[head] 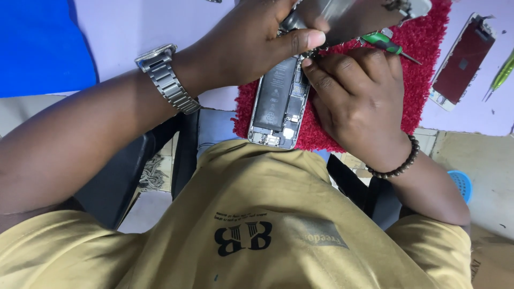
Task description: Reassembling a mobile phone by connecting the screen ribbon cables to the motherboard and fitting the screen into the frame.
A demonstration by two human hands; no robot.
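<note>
An opened phone body (278, 104) with its battery and boards showing lies on a red fuzzy mat (428, 64). My left hand (251, 43), with a metal watch on the wrist, is shut on the lifted screen panel (353, 16) and tilts it up from the phone's top end. My right hand (358, 96), a bead bracelet on its wrist, rests on the mat with its fingertips pressed into the phone's upper part by the panel hinge. Whether it holds a small tool is hidden by the fingers.
A green-handled screwdriver (388, 45) lies on the mat behind my right hand. A second screen panel (463, 61) lies on the pale table at right, with green tweezers (502, 75) beside it. A blue sheet (37, 43) covers the table's left part.
</note>
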